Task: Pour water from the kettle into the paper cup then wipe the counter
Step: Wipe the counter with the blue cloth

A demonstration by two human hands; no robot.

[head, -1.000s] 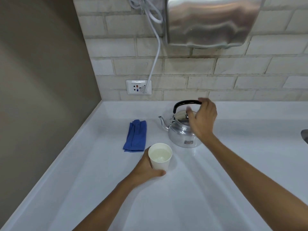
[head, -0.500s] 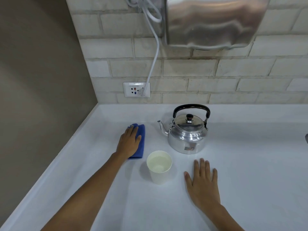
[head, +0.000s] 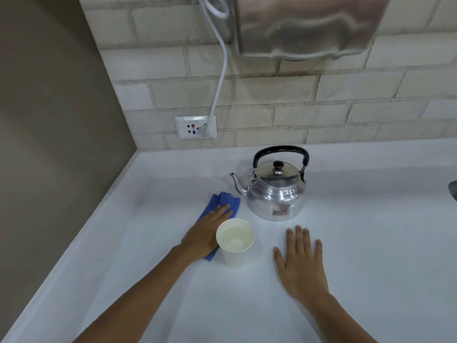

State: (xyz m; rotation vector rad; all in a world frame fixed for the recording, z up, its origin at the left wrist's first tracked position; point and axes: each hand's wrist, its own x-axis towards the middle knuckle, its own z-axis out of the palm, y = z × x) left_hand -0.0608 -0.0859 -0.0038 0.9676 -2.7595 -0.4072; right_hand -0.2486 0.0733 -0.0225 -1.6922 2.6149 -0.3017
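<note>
A silver kettle (head: 274, 194) with a black handle stands upright on the white counter (head: 371, 243), its spout pointing left. A white paper cup (head: 235, 243) holding water stands in front of it. A folded blue cloth (head: 222, 200) lies left of the cup. My left hand (head: 206, 231) presses flat on the cloth, right beside the cup. My right hand (head: 301, 263) rests flat on the counter, fingers spread, to the right of the cup and in front of the kettle, holding nothing.
A brick wall runs along the back with a socket (head: 195, 127) and a white cable (head: 221, 70) plugged in. A steel hand dryer (head: 309, 26) hangs above the kettle. A brown wall (head: 49, 120) bounds the counter's left side. A dark sink edge (head: 453, 190) shows at far right.
My right hand left the kettle handle and came down flat on the counter. My left hand let go of the cup, moved onto the blue cloth, and has slid it toward me.
</note>
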